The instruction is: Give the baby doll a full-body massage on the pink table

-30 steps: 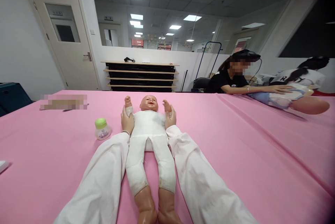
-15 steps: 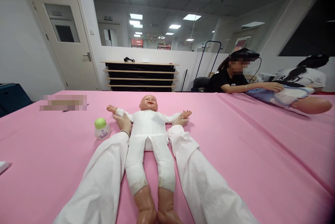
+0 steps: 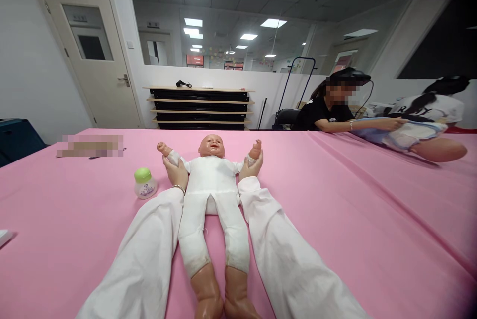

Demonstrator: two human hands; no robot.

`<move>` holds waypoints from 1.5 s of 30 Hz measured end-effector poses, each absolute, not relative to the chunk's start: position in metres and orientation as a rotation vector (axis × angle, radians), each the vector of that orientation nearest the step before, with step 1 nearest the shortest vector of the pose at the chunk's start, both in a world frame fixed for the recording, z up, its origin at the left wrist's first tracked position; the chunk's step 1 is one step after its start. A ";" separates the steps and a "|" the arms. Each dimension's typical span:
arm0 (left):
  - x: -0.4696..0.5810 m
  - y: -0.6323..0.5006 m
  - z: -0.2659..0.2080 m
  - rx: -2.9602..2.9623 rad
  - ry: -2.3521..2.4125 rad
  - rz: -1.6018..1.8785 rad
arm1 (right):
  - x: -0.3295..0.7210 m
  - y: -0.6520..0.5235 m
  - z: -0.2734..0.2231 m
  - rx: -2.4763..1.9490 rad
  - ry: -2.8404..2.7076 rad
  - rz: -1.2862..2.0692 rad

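head view: the doll (image 3: 210, 176) lies face-up on pink cloth (image 3: 335, 234), head toward twelve o'clock; left hand (image 3: 178, 175) grips one arm (image 3: 173, 156) at ten, right hand (image 3: 249, 170) the other at two.

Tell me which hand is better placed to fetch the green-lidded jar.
Probably left: the left hand is nearer the green-lidded jar; the right hand is across the baby doll from it. Both hold the baby doll, though.
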State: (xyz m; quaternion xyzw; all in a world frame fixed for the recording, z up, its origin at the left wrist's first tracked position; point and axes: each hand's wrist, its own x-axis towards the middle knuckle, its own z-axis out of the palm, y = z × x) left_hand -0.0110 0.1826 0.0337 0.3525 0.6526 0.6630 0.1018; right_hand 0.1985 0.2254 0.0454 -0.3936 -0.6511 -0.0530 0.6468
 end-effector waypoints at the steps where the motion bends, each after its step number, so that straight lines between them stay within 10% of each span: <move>1: -0.010 0.182 0.035 1.093 1.932 1.968 | 0.201 0.222 0.040 -0.918 -1.440 -0.148; 45: -0.007 0.182 0.038 2.213 1.897 1.473 | 0.196 0.194 0.048 -0.867 -1.966 -0.343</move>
